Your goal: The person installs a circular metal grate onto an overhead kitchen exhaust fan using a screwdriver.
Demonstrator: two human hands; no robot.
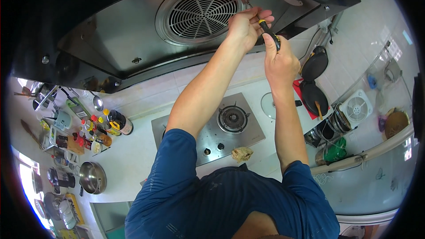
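Observation:
My two raised arms reach up to the underside of a steel range hood (110, 35). In my right hand (282, 59) is a screwdriver (271, 36) with a black and yellow handle, the fist wrapped round its grip. My left hand (246, 27) is curled about the shaft just above the yellow collar, its fingertips behind the tool. The shaft points up to the right rim of the round slotted vent grille (204, 13). Where the tip meets the rim is mostly hidden by my left fingers.
Below lies a gas stove (212, 128) with a crumpled cloth (242, 154) at its front edge. Sauce bottles (117, 121) and a steel pot (93, 177) stand left. At right are a glass lid (268, 105), black pans (313, 97) and a white fan (356, 107).

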